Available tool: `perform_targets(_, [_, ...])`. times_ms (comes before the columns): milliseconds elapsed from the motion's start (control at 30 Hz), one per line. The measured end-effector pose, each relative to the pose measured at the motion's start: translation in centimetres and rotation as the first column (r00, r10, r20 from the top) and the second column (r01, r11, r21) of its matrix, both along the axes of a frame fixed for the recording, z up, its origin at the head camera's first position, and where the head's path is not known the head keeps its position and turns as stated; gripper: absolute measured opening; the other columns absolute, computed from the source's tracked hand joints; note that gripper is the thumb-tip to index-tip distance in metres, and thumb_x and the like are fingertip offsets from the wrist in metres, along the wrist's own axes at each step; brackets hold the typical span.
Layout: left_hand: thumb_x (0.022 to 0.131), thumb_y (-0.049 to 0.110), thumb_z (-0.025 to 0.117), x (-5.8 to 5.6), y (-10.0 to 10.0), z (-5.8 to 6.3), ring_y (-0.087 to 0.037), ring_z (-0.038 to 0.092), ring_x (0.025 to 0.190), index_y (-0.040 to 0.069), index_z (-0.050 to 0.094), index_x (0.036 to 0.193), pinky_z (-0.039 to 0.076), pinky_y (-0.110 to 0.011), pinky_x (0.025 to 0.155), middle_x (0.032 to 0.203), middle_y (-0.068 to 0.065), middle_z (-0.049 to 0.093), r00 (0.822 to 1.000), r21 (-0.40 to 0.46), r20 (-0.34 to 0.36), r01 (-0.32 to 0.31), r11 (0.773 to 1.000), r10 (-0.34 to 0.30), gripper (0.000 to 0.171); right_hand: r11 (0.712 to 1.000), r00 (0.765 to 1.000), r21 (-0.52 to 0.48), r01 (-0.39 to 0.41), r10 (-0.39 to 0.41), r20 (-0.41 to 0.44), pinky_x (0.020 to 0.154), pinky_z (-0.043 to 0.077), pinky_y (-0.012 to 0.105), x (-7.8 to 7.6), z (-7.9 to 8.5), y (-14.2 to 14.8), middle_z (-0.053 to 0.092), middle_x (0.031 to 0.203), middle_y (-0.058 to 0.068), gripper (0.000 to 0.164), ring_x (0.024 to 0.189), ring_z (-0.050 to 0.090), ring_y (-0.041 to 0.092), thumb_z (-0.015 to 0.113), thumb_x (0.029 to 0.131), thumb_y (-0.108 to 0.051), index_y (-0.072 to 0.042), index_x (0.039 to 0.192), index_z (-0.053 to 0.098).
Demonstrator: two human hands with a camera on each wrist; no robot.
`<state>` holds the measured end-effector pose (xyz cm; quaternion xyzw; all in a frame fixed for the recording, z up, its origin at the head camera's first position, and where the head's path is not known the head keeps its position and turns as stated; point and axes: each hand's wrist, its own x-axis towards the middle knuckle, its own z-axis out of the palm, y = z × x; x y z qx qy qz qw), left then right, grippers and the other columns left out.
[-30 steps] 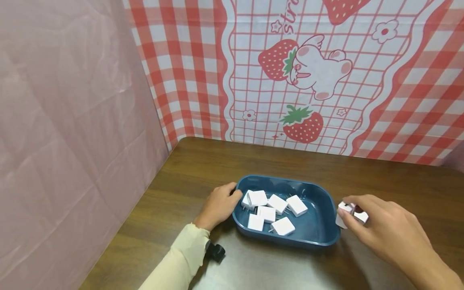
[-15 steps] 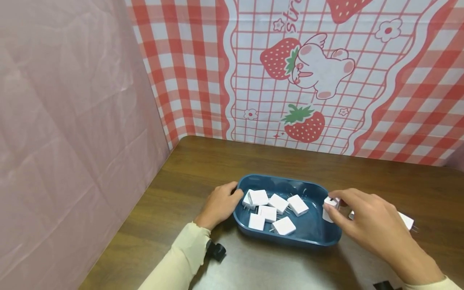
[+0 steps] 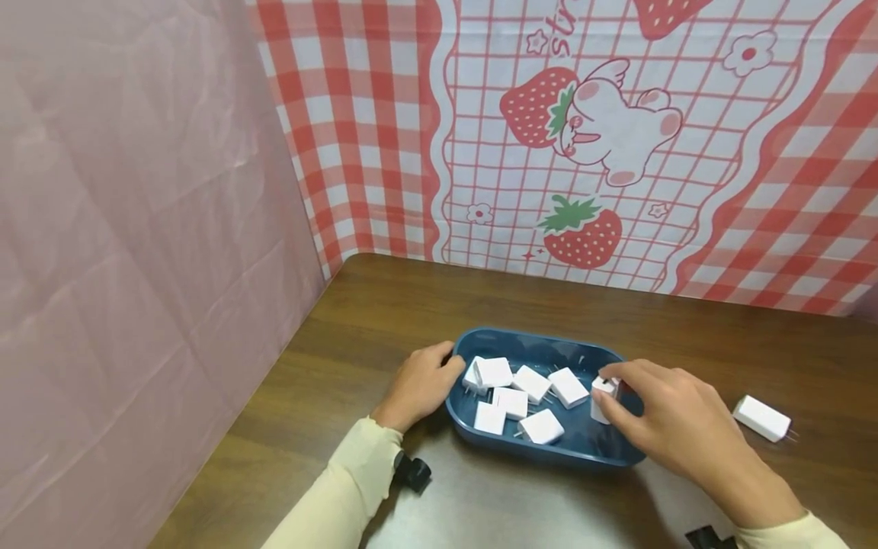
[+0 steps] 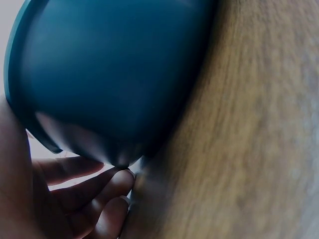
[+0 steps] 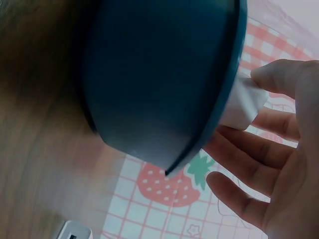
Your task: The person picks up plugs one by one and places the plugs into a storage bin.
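A dark blue tray (image 3: 549, 453) sits on the wooden table with several white plug-in chargers (image 3: 542, 427) lying loose inside, mostly toward its left and middle. My left hand (image 3: 420, 387) holds the tray's left end; in the left wrist view the thumb lies at the rim and curled fingers (image 4: 117, 184) are by the outer wall. Over the tray's right end, my right hand (image 3: 675, 415) pinches another white charger (image 3: 600, 406) between thumb and fingers, standing upright. In the right wrist view that charger (image 5: 244, 105) shows past the rim, partly hidden by the tray.
One more white charger (image 3: 761, 418) lies on the table right of my right hand, its prongs pointing right. A red-and-white strawberry cloth (image 3: 583, 236) hangs behind the table (image 3: 384, 320). Pink fabric (image 3: 137, 267) hangs along the left side.
My right hand has carried the pinched charger leftward from beside the tray to inside its right end. The charger on the table has come into full view. My left hand keeps its place.
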<state>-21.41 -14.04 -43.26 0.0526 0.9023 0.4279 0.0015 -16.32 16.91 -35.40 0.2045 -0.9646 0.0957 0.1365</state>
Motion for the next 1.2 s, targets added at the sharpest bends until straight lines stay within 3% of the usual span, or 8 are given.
perform_targets(333, [0.099, 0.034, 0.047, 0.1, 0.0, 0.2, -0.019, 0.060, 0.107, 0.012, 0.063, 0.135, 0.045, -0.048, 0.099, 0.128, -0.002, 0.066, 1.000, 0.000, 0.002, 0.004, 1.000, -0.004, 0.045, 0.999, 0.997, 0.014, -0.049, 0.049, 0.056, 0.050, 0.037, 0.025, -0.5, -1.1, -1.0, 0.060, 0.073, -0.013, 0.034, 0.056, 0.043, 0.006, 0.080, 0.083, -0.039, -0.017, 0.108, 0.075])
perform_targets(933, [0.098, 0.035, 0.047, 0.1, -0.1, 0.3, -0.017, 0.060, 0.101, 0.014, 0.065, 0.132, 0.047, -0.046, 0.097, 0.124, 0.001, 0.067, 1.000, -0.004, 0.010, -0.001, 1.000, 0.001, 0.043, 0.995, 0.988, 0.040, -0.094, 0.088, 0.130, 0.057, 0.042, 0.030, -1.0, -2.4, -1.7, 0.064, 0.082, -0.012, 0.030, 0.063, 0.046, 0.006, 0.078, 0.084, -0.041, -0.022, 0.107, 0.075])
perform_targets(1200, [0.099, 0.035, 0.047, 0.0, 0.0, 0.3, -0.019, 0.060, 0.107, 0.013, 0.062, 0.135, 0.045, -0.048, 0.100, 0.129, -0.002, 0.065, 1.000, 0.000, 0.025, -0.002, 1.000, 0.002, 0.045, 0.994, 0.985, 0.060, -0.097, 0.087, 0.148, 0.055, 0.041, 0.029, -1.2, -2.4, -1.9, 0.065, 0.084, -0.009, 0.030, 0.061, 0.046, 0.006, 0.078, 0.084, -0.040, -0.020, 0.106, 0.075])
